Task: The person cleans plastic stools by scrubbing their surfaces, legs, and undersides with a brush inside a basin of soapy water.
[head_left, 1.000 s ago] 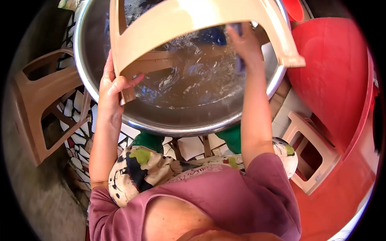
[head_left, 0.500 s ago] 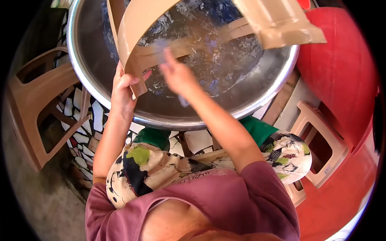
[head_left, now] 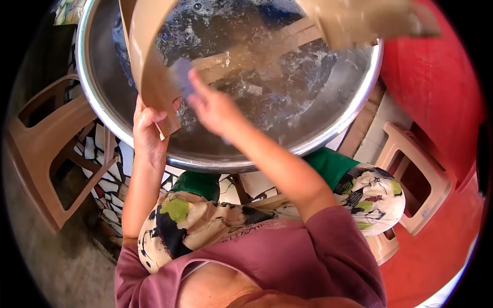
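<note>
A tan plastic stool (head_left: 141, 49) is tilted over a wide metal basin (head_left: 100, 110) of foamy water, its upper part cut off by the top of the view. Near the end of one stool leg, my left hand (head_left: 149, 126) grips with thumb and fingers wrapped round it. My right hand (head_left: 218, 110) is closed on a grey-purple cloth (head_left: 182, 77), blurred by motion, beside the inner face of the leg. Another leg reaches across the basin's far right rim. Stool bars cross above or in the water; which cannot be made out.
A tan plastic chair or stool (head_left: 49, 136) stands at the left. On the right, another tan stool (head_left: 429, 179) is near a large red tub (head_left: 431, 77). Broken-tile paving (head_left: 108, 187) shows below the basin. My knees are close to its near rim.
My right hand and the cloth have moved left and slightly down, closer to the held leg. The stool and my left hand appear slightly further left and lower; the view has shifted a little.
</note>
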A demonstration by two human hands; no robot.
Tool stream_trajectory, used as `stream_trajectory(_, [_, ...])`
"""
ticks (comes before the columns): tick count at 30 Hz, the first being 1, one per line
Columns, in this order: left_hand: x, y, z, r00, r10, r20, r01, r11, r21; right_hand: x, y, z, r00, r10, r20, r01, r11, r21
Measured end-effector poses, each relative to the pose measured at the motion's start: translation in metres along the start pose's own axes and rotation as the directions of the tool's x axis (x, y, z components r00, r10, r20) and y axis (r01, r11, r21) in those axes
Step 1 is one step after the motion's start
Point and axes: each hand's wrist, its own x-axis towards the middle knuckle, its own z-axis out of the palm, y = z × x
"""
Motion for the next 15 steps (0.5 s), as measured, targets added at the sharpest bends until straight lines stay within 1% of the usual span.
stream_trajectory(1, [-0.002, 0.003, 0.003, 1.000, -0.004, 0.004, 0.004, 1.000, 0.006, 0.012, 0.023, -0.012, 0.998, 0.044, -0.048, -0.041, 0.997, 0.070])
stream_trajectory(2, [-0.004, 0.005, 0.005, 1.000, 0.005, 0.014, -0.004, 1.000, -0.011, 0.026, 0.048, -0.028, 0.987, 0.093, -0.131, -0.092, 0.996, 0.010])
stream_trajectory(3, [-0.005, 0.006, 0.008, 1.000, 0.015, 0.024, -0.015, 0.999, -0.033, 0.034, 0.052, -0.051, 0.970, 0.223, -0.099, -0.231, 0.970, -0.082])
stream_trajectory(4, [-0.006, 0.007, 0.011, 0.999, 0.023, 0.033, -0.022, 0.999, -0.040, 0.036, 0.066, -0.057, 0.973, 0.118, -0.197, -0.151, 0.975, -0.162])
stream_trajectory(6, [-0.009, 0.009, 0.013, 0.998, 0.024, 0.050, -0.024, 1.000, -0.002, 0.041, 0.082, -0.057, 0.948, 0.183, -0.259, -0.231, 0.958, -0.169])
stream_trajectory(7, [-0.007, 0.009, 0.014, 0.999, 0.020, 0.046, -0.020, 1.000, -0.007, 0.041, 0.061, -0.061, 0.938, 0.312, -0.148, -0.322, 0.945, -0.049])
stream_trajectory(8, [-0.007, 0.011, 0.016, 0.998, 0.021, 0.051, -0.021, 1.000, -0.006, 0.034, 0.039, -0.057, 0.905, 0.426, -0.016, -0.424, 0.904, 0.059])
stream_trajectory(9, [-0.007, 0.014, 0.019, 0.998, 0.037, 0.047, -0.038, 0.999, 0.017, 0.022, 0.039, -0.036, 0.960, 0.277, -0.026, -0.275, 0.958, 0.077])
stream_trajectory(10, [-0.006, 0.014, 0.021, 0.998, 0.050, 0.042, -0.052, 0.998, 0.040, 0.010, 0.039, -0.012, 0.991, 0.125, -0.037, -0.121, 0.988, 0.092])
stream_trajectory(12, [-0.006, 0.014, 0.017, 0.998, 0.050, 0.045, -0.052, 0.997, 0.048, -0.009, 0.001, -0.001, 0.998, -0.063, 0.006, 0.063, 0.998, 0.015])
stream_trajectory(13, [-0.005, 0.014, 0.015, 0.997, 0.055, 0.052, -0.058, 0.997, 0.055, -0.002, -0.001, -0.004, 0.988, -0.137, -0.067, 0.139, 0.990, 0.029])
stream_trajectory(14, [-0.005, 0.015, 0.016, 0.997, 0.055, 0.057, -0.058, 0.996, 0.066, 0.009, 0.002, -0.022, 0.972, 0.197, 0.130, -0.196, 0.980, -0.020])
stream_trajectory(15, [-0.007, 0.017, 0.016, 0.999, 0.033, 0.027, -0.035, 0.998, 0.054, 0.023, 0.023, -0.034, 0.970, 0.238, 0.049, -0.239, 0.971, 0.024])
